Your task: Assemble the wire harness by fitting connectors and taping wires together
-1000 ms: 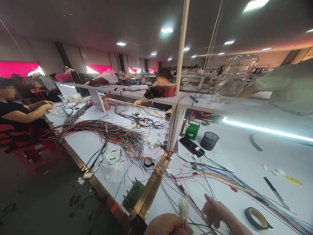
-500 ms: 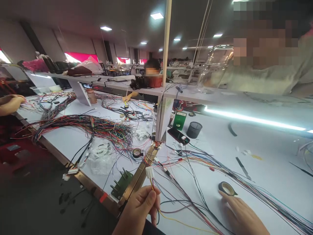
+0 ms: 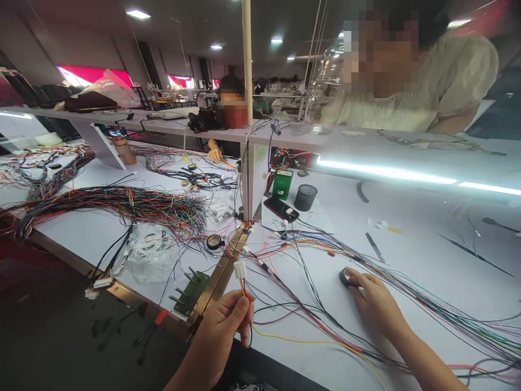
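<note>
My left hand (image 3: 228, 320) pinches the thin wires just below a white connector (image 3: 240, 270), which points upward. Yellow, red and black wires run from that grip; a yellow wire (image 3: 297, 341) trails right across the white table. Further right, my right hand (image 3: 372, 296) has its fingers closed on a roll of black tape (image 3: 345, 278) at the table surface. Most of the roll is covered by the fingers. Between my hands lie dark and red wires of a harness (image 3: 309, 312).
A green block with metal pegs (image 3: 190, 293) stands at the left by the table's edge strip. Behind are a wire bundle (image 3: 163, 203), a phone (image 3: 280, 209), a mesh cup (image 3: 305, 197) and a blade-like tool (image 3: 375, 247). Co-workers sit beyond the shelf (image 3: 350, 144).
My right hand has reached over the tape roll and closed on it. My left hand still holds the connector's wires. The whole view has shifted to the right.
</note>
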`<state>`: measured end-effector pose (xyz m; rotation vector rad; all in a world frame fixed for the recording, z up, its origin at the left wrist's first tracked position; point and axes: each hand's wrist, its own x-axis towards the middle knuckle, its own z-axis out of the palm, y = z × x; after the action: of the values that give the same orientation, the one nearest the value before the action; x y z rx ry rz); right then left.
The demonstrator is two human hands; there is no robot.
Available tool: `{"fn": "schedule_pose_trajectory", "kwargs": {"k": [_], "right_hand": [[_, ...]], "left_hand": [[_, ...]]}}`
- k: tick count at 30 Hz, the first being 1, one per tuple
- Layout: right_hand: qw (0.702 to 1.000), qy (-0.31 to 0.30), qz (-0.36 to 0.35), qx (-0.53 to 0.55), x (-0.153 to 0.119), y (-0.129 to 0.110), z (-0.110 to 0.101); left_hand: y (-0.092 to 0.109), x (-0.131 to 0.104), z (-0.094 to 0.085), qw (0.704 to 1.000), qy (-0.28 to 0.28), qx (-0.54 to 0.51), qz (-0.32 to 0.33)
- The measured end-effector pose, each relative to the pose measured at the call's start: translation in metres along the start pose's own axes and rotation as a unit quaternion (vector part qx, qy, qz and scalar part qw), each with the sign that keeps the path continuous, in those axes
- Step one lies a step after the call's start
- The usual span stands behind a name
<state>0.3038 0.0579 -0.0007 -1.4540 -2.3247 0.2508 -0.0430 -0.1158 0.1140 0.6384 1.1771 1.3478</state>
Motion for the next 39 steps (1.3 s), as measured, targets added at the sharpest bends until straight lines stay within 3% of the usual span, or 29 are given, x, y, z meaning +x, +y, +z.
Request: {"fn": "schedule_pose_trajectory", "kwargs": {"k": [2, 6, 10, 14, 16, 18, 20, 23, 26, 29, 31, 36, 39], "right_hand": [[0.999, -0.007, 0.003, 0.046, 0.005, -0.009, 0.0], [0.994, -0.053, -0.065, 0.073, 0.007, -0.024, 0.001], [0.999, -0.022, -0.035, 0.024, 0.006, -0.034, 0.002], [0.999, -0.048, -0.001, -0.001, 0.008, -0.051, 0.003], [0.997, -0.062, 0.027, 0.044, 0.009, -0.065, -0.002], [0.984, -0.068, 0.036, 0.16, 0.009, -0.086, -0.016], [0.948, -0.076, -0.001, 0.31, 0.009, -0.113, -0.037], [0.846, -0.13, -0.12, 0.503, 0.011, -0.16, -0.068], [0.757, -0.174, -0.166, 0.608, 0.017, -0.198, -0.08], [0.726, -0.187, -0.172, 0.639, 0.022, -0.217, -0.077], [0.744, -0.194, -0.17, 0.616, 0.023, -0.222, -0.073], [0.889, -0.142, -0.179, 0.397, 0.019, -0.219, -0.071], [0.922, -0.112, -0.176, 0.326, 0.018, -0.216, -0.07]], "left_hand": [[0.001, 0.0, 0.002, 1.0, 0.003, -0.002, -0.005], [0.002, -0.001, 0.004, 1.0, 0.013, -0.001, -0.017], [-0.001, 0.0, 0.004, 1.0, 0.017, 0.001, -0.026], [-0.004, 0.001, 0.007, 1.0, 0.008, 0.009, -0.027], [-0.004, 0.002, 0.009, 1.0, 0.001, 0.013, -0.024], [-0.003, 0.004, 0.013, 1.0, -0.007, 0.015, -0.025], [-0.002, 0.006, 0.016, 1.0, -0.009, 0.011, -0.024], [0.0, 0.009, 0.023, 1.0, -0.013, 0.001, -0.018], [0.001, 0.011, 0.029, 0.999, -0.038, 0.005, -0.017], [-0.001, 0.011, 0.034, 0.997, -0.074, 0.01, -0.017], [-0.002, 0.01, 0.036, 0.995, -0.097, 0.006, -0.021], [-0.003, 0.008, 0.036, 0.994, -0.102, -0.023, -0.032], [-0.001, 0.007, 0.035, 0.993, -0.11, -0.022, -0.024]]}}
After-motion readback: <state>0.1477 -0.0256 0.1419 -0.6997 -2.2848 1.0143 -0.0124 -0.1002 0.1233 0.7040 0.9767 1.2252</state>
